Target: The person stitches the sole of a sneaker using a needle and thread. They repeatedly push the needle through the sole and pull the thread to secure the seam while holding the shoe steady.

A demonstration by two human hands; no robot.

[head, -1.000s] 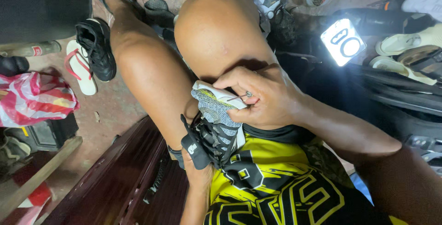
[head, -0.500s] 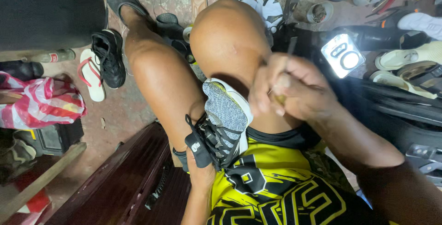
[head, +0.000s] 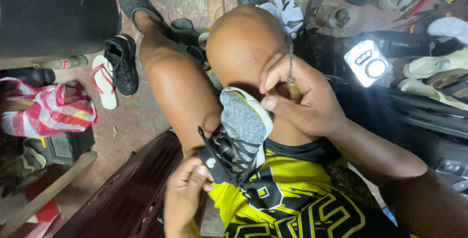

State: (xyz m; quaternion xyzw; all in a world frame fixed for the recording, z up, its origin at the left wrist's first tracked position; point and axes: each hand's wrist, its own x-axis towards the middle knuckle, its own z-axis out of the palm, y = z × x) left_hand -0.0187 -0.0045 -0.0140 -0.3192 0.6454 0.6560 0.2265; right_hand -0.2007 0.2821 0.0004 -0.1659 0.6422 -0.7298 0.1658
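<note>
The right hand [head: 304,99] comes in from the lower right on a bare forearm, wrist bent inward over the raised knee. Its fingers are curled shut in a tight grip — thumb pressed flat along the front, index finger arched above it — pinching something thin that stands upright between them. The left hand [head: 187,194] sits low, near the lap, its forearm mostly hidden under it. Its fingers are folded up and closed, thumb on top — knuckles toward the camera. Both bare legs are bent, knees spread apart.
</note>
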